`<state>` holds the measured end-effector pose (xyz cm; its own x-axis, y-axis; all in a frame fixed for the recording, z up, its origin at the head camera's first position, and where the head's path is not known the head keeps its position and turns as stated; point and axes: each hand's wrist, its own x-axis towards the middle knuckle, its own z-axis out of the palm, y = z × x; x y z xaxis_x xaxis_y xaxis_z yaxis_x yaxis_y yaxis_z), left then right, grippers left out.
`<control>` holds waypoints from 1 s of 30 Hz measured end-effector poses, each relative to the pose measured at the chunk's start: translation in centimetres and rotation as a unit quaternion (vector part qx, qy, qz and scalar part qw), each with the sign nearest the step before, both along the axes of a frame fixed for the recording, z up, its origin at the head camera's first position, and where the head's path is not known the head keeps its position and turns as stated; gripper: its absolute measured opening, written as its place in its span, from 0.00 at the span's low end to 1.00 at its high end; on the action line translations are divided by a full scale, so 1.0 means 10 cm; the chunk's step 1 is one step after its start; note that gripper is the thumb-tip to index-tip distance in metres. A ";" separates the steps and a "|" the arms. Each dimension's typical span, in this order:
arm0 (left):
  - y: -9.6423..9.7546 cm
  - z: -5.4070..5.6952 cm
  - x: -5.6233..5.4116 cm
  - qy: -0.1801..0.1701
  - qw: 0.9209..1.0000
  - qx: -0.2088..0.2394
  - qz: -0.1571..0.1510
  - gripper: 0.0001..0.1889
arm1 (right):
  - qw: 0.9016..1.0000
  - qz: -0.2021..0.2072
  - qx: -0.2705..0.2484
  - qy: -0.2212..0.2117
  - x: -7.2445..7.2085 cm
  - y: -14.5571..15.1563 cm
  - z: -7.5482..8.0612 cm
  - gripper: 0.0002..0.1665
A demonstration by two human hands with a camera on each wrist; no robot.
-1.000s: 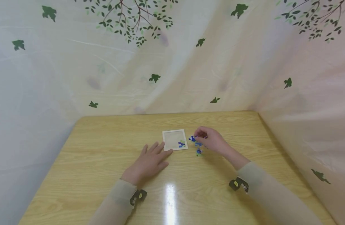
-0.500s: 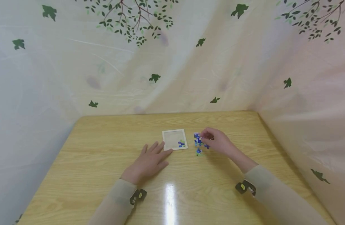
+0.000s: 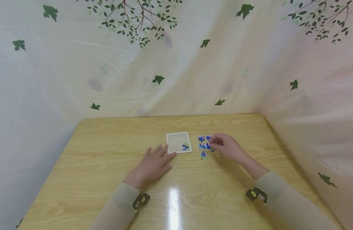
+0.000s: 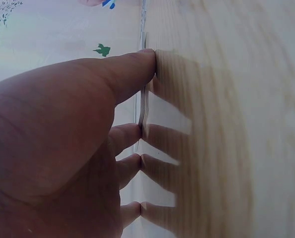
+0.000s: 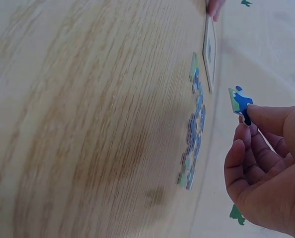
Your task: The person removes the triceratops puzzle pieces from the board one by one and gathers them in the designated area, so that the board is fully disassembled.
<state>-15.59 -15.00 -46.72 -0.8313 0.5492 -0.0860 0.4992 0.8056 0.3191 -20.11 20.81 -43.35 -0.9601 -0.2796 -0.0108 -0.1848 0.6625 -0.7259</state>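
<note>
My left hand [image 3: 150, 167] lies spread on the table, its fingertips touching the lower left corner of a thin white puzzle frame [image 3: 189, 140]. In the frame's lower right corner sit blue and green jigsaw pieces [image 3: 185, 147]. Over the loose jigsaw pieces [image 3: 202, 146] to the right of the frame hovers my right hand [image 3: 226, 147]. Its thumb and fingers pinch one blue and green jigsaw piece [image 5: 241, 102], seen in the right wrist view, raised off the table. In the head view the fingers hide that piece.
The light wooden table [image 3: 107, 159] runs back to a pale curtain [image 3: 121, 80] printed with leaves and branches. The curtain also borders both sides. A bright light reflection lies on the near part of the tabletop.
My right hand has moved to the right over the loose pieces, uncovering more of them; pieces near its fingers have shifted. My left hand and the frame have stayed put.
</note>
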 end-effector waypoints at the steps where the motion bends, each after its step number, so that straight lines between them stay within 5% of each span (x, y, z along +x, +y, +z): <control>1: 0.00 0.00 0.00 -0.001 1.000 0.001 0.001 0.29 | 1.000 0.000 0.002 -0.001 0.00 0.00 0.00 0.05; 17: -0.02 -0.03 -0.03 0.000 1.000 0.001 0.000 0.30 | 1.000 0.008 0.021 0.000 0.06 0.14 -0.05 0.04; 30: -0.04 -0.01 -0.04 -0.003 1.000 0.001 -0.003 0.30 | 0.999 0.012 0.033 -0.042 0.10 0.22 -0.13 0.02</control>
<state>-16.04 -15.36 -46.82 -0.8278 0.5539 -0.0897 0.5014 0.8020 0.3247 -19.10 22.99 -44.64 -0.9483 -0.2979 -0.1094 -0.1415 0.7054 -0.6946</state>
